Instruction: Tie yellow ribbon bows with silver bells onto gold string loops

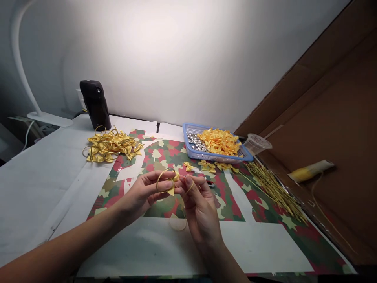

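Observation:
In the middle of the head view, my left hand [151,188] pinches a thin gold ring [158,183] that carries a yellow ribbon bow [172,190]. Close against it on the right, my right hand [198,200] has thumb and forefinger pressed together beside the bow. A fine yellow thread [189,187] runs over those right fingers, and a loop of it hangs below the hands. My fingertips partly hide the bow's knot. Behind the right hand lies a tool [210,183], mostly covered, with only its end showing.
A blue basket [188,151] holds yellow bows and silvery beads. Finished-looking bows on gold rings [113,145] are heaped at left, near a black bottle-like object [96,106]. Gold stems [277,192], a clear cup [257,144] and a thread spool [310,171] are at right, beside cardboard.

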Demonstrator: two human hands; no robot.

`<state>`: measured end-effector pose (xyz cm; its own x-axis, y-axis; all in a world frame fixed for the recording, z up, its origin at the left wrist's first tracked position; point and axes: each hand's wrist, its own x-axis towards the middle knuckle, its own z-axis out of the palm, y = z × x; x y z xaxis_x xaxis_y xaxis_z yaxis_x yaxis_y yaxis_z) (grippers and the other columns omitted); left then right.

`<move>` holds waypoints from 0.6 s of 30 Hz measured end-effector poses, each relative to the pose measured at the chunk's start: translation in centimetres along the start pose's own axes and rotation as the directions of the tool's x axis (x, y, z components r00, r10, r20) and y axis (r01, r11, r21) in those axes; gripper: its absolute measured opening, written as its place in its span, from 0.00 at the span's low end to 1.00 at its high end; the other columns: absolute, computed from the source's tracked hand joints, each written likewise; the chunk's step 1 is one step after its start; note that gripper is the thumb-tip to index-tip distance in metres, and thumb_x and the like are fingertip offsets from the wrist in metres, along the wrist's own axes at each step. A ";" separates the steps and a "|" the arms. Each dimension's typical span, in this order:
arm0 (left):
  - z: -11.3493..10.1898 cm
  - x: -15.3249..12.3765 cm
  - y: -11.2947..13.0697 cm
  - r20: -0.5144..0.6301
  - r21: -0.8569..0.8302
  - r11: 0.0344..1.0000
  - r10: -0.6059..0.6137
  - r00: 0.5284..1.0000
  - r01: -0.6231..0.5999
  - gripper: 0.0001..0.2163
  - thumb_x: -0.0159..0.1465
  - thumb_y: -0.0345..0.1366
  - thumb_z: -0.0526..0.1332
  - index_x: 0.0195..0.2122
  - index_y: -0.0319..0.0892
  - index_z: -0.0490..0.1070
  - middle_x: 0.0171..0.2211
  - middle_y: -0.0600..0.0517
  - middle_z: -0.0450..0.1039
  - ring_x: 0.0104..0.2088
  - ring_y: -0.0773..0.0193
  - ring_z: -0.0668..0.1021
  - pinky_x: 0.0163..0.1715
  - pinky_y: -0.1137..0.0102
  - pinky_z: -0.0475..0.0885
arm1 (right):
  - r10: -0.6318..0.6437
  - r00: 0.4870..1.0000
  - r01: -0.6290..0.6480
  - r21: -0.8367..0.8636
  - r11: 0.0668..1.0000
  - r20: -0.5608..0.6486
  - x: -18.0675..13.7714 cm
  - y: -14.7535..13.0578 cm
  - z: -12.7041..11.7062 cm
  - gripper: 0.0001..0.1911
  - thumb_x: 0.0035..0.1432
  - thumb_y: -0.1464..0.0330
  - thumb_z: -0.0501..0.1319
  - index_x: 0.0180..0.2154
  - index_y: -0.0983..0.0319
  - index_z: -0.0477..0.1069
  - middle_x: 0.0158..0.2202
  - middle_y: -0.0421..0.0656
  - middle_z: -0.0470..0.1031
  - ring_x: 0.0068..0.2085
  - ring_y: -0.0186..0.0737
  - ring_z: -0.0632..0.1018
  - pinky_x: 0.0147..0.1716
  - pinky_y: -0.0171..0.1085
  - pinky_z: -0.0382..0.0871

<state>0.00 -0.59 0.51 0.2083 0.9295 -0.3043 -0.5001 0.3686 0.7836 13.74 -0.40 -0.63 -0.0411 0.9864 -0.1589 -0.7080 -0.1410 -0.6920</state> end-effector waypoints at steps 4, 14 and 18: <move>0.2 -0.1 0.1 -0.003 0.005 1.000 0.014 1.000 -0.014 0.13 0.40 0.36 0.76 0.28 0.45 0.79 0.27 0.58 0.79 0.29 0.72 0.79 0.32 0.81 0.70 | -0.030 1.000 0.029 -0.035 0.999 -0.002 -0.1 -0.2 0.2 0.12 0.36 0.67 0.75 0.23 0.62 0.74 0.26 0.37 0.79 0.28 0.28 0.78 0.31 0.25 0.76; 0.3 -0.1 0.1 0.036 -0.013 1.000 0.016 0.999 -0.016 0.10 0.44 0.33 0.74 0.28 0.45 0.79 0.27 0.57 0.79 0.29 0.70 0.79 0.32 0.78 0.71 | -0.078 0.996 0.083 -0.104 0.991 0.049 -0.3 -0.4 0.1 0.11 0.39 0.65 0.74 0.24 0.61 0.75 0.23 0.36 0.77 0.26 0.29 0.77 0.28 0.27 0.74; 0.3 -0.3 0.1 0.023 -0.011 1.000 0.009 1.000 -0.009 0.10 0.44 0.32 0.74 0.28 0.45 0.79 0.27 0.57 0.79 0.30 0.68 0.79 0.34 0.76 0.71 | -0.101 0.993 0.109 -0.126 0.986 0.065 -0.3 -0.5 0.2 0.10 0.40 0.65 0.73 0.24 0.61 0.75 0.22 0.36 0.77 0.26 0.29 0.77 0.29 0.27 0.74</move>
<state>0.14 -0.86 0.85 0.2235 0.9322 -0.2846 -0.5109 0.3607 0.7803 13.97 -0.56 -0.09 -0.0151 0.9990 -0.0417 -0.6139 -0.0422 -0.7883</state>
